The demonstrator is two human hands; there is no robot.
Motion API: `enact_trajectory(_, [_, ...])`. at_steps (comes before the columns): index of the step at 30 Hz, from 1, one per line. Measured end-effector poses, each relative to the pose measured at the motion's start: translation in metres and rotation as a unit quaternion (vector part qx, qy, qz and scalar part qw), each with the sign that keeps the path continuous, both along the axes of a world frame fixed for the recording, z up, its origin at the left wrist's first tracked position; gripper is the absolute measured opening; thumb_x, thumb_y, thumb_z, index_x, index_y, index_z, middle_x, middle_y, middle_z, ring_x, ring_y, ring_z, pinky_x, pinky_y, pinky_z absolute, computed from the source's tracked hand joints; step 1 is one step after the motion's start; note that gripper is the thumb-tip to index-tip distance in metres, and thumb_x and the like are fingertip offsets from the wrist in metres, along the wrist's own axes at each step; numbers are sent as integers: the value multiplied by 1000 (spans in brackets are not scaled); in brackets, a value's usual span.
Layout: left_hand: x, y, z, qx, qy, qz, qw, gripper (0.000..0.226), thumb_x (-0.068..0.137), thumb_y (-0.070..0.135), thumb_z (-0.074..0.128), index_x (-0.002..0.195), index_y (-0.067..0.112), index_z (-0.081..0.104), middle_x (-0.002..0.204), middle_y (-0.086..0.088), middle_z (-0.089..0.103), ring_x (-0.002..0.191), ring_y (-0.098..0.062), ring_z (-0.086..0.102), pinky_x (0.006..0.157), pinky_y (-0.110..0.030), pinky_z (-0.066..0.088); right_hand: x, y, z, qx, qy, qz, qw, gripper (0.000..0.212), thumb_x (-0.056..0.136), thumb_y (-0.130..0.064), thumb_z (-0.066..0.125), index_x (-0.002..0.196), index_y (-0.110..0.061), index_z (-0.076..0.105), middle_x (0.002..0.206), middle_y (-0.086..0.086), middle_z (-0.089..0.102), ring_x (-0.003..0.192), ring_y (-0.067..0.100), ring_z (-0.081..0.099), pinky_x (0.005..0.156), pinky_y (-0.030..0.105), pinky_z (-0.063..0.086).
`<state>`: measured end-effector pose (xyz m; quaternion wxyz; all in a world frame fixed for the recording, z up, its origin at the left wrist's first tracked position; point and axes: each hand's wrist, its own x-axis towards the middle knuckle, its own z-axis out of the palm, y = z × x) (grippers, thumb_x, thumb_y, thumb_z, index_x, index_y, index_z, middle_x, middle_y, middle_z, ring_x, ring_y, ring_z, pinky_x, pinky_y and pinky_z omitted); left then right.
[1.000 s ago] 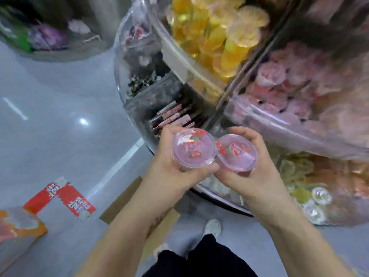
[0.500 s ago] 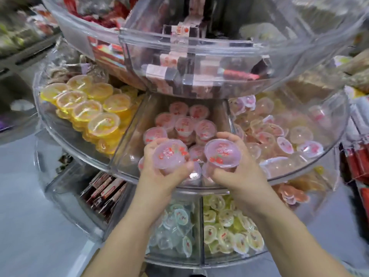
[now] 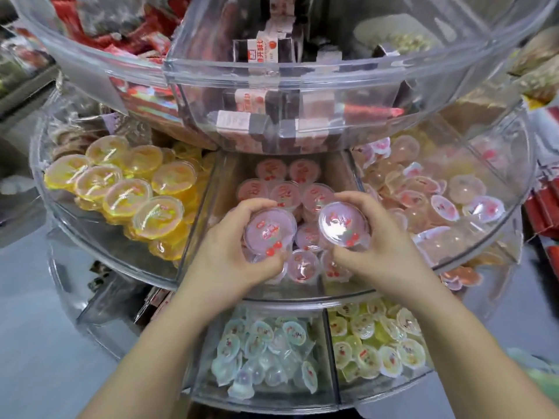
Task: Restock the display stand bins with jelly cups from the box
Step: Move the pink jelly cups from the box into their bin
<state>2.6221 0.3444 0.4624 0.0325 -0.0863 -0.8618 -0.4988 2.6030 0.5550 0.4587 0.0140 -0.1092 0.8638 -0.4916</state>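
Head view looks down on a clear tiered stand (image 3: 272, 293), and we go across it from the left. First comes a bin of yellow cups (image 3: 127, 195), then the middle bin (image 3: 199, 219), partly filled with pink cherry-printed cups (image 3: 286, 193), then a bin of paler cups (image 3: 438, 201) on the right.

Our left hand (image 3: 230, 252) curls round one pink cup (image 3: 270, 234), lid up, thumb at its near edge and fingers over the far rim. Our right hand (image 3: 381, 249) grips a second pink cup (image 3: 343, 223) the same way, tilted a little toward us. Both cups sit inside the middle bin, just above or touching the pile already there; we cannot tell which.

We judge this to be the placing step: two cups brought to the matching bin and not yet let go. Next we would need to lower each onto a gap in the pile, lids up, loosen our fingers, and draw both hands back over the front wall without knocking neighbours. No box shows here.
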Motion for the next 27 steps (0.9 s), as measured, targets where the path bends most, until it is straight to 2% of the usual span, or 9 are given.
enact_trajectory(2, [-9,0,3,-57,25,-35,997,55,63,24,71,116,27,55,112,14,58,105,3,52,92,-12,40,-5,1,-1,84,44,-21,995,60,66,-8,72,119,-28,52,111,-11,54,93,-9,45,82,-4,30])
enact_trajectory(4, [-20,0,2,-117,46,-65,990,59,64,19,75,120,22,57,112,8,53,105,1,48,93,-6,34,-10,-2,-2,165,76,-24,983,59,68,-12,74,123,-18,54,111,-4,51,91,-4,42,78,0,31])
enact_trajectory(5, [-25,1,1,-143,46,-72,986,60,65,18,76,121,22,57,112,6,51,106,-1,47,93,-6,33,-11,-5,-3,202,83,-23,976,58,70,-14,74,124,-17,53,113,-1,51,92,3,46,76,6,33])
enact_trajectory(7, [-34,4,-4,-198,46,-75,976,60,67,23,76,124,23,56,113,4,53,109,-10,48,97,-21,37,-14,-13,-6,252,88,-25,963,55,74,-18,73,124,-15,52,116,2,52,98,17,55,80,22,39])
enact_trajectory(10, [-43,4,-15,-279,42,-60,957,61,70,33,74,127,24,54,118,1,58,114,-22,47,96,-40,37,-18,-25,-13,255,53,-30,965,60,78,-19,72,132,-16,45,124,5,48,105,22,54,82,24,37])
enact_trajectory(13, [-47,3,-27,-284,29,-42,958,63,71,35,75,129,23,53,123,1,59,119,-24,45,98,-41,31,-19,-31,-21,229,27,-53,972,60,79,-20,70,133,-15,43,127,5,44,111,24,51,86,25,37])
enact_trajectory(16, [-48,2,-34,-301,42,-11,953,65,69,36,78,128,23,54,123,-1,58,119,-25,42,97,-40,30,-19,-37,-27,206,14,-77,976,58,77,-22,74,127,-14,45,126,6,40,109,27,52,90,34,43])
enact_trajectory(21, [-46,2,-41,-348,77,8,934,59,67,27,80,121,16,61,111,-12,54,104,-32,45,86,-44,36,-17,-38,-35,239,30,-83,967,56,75,-24,77,121,-17,47,123,4,34,97,27,56,81,33,48])
enact_trajectory(27, [-47,0,-41,-351,84,-12,933,57,71,33,76,124,19,59,103,-6,54,101,-27,45,95,-45,31,-19,-36,-39,285,40,-63,956,60,76,-23,74,128,-18,46,118,7,35,96,30,56,81,42,51])
